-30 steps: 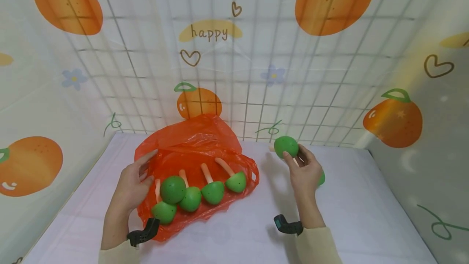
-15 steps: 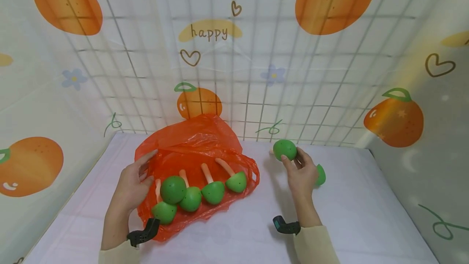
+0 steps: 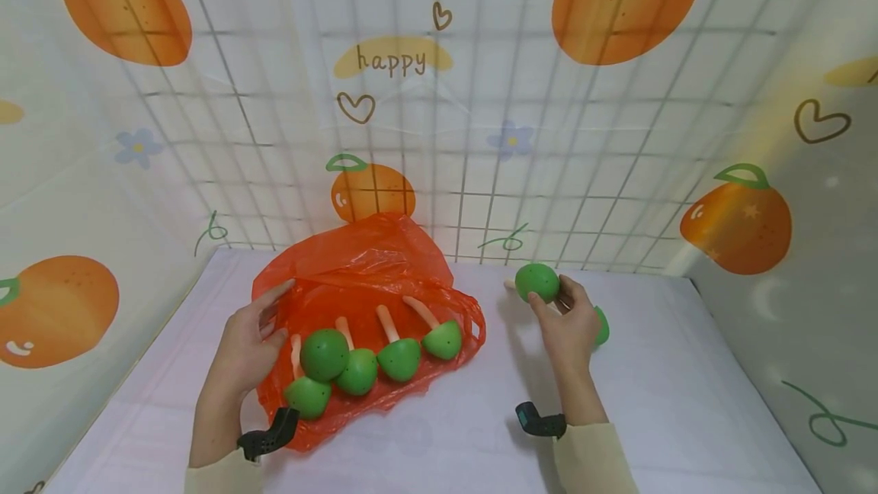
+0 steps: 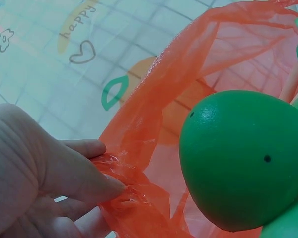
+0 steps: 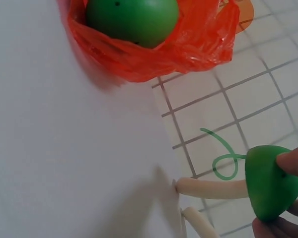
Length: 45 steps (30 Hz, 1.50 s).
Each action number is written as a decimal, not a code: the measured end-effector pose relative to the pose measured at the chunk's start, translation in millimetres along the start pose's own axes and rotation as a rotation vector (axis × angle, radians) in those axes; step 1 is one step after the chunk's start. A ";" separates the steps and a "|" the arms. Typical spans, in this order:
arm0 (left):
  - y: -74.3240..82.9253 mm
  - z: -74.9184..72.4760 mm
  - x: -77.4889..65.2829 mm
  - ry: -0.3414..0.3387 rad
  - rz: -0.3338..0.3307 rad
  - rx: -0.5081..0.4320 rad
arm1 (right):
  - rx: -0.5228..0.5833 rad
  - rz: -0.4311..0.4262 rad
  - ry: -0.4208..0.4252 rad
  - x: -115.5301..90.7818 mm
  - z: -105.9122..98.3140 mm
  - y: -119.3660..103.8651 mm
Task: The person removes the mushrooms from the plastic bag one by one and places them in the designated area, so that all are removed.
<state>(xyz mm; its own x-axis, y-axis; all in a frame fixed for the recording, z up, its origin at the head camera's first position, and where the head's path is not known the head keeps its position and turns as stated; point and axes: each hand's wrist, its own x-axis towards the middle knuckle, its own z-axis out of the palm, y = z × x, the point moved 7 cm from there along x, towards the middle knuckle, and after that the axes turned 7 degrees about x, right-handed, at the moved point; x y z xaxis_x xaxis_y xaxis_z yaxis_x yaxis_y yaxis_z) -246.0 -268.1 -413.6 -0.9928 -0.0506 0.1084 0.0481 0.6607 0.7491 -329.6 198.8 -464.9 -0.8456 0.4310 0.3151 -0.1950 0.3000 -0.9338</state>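
Observation:
A red plastic bag (image 3: 370, 250) lies spread on the left half of the table. Several toy mushrooms with green caps and pale stems lie in it, among them one with its round cap (image 3: 325, 355) on top. At the bag's left edge, my left hand (image 3: 250, 345) holds the thin plastic between thumb and fingers, as the left wrist view also shows. My right hand (image 3: 568, 322) grips another green mushroom (image 3: 537, 283) by its cap, its stem (image 5: 211, 188) pointing left. A further mushroom (image 3: 602, 326) is partly hidden behind my right hand.
The table (image 3: 446, 441) has a white cover. Behind it stands a wire grid under a printed sheet (image 3: 480, 174) with oranges and hearts. Similar printed sheets close off the left and right sides.
My right hand has come down slightly with the mushroom, then shifted a little to the right. The left hand and the bag stay where they were.

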 end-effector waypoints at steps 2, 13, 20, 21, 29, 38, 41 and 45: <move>0.4 0.1 0.0 -0.001 -0.001 0.001 | -0.023 -0.001 -0.009 0.3 -0.9 -1.6; 2.3 0.1 0.6 -0.006 -0.002 -0.007 | -0.153 -0.067 -0.034 0.4 -5.8 -11.3; 1.6 0.1 0.5 -0.006 -0.002 -0.006 | -0.181 -0.043 -0.049 1.7 -9.0 -9.9; 1.3 0.1 0.4 -0.007 -0.004 -0.006 | -0.181 -0.037 -0.053 2.1 -9.2 -9.3; 0.3 -0.2 -0.9 -0.007 -0.003 -0.008 | -0.251 -0.023 -0.109 6.5 -8.4 -0.5; 2.1 -2.2 -1.0 0.010 0.026 -0.003 | -0.389 -0.047 -0.162 5.7 -8.7 2.2; 1.8 -2.2 -0.3 0.016 0.034 -0.008 | -0.426 -0.066 -0.184 5.0 -7.7 1.2; 1.1 -2.5 0.0 0.031 0.048 0.003 | -0.469 -0.066 -0.211 4.4 -4.7 2.2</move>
<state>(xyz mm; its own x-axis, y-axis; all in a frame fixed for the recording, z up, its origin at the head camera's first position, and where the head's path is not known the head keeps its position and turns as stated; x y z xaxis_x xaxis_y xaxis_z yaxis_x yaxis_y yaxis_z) -245.6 -269.2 -411.1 -0.9855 -0.0419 0.1644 0.0952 0.6654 0.7404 -331.5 205.4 -464.8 -0.9303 0.2317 0.2843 -0.0483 0.6911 -0.7211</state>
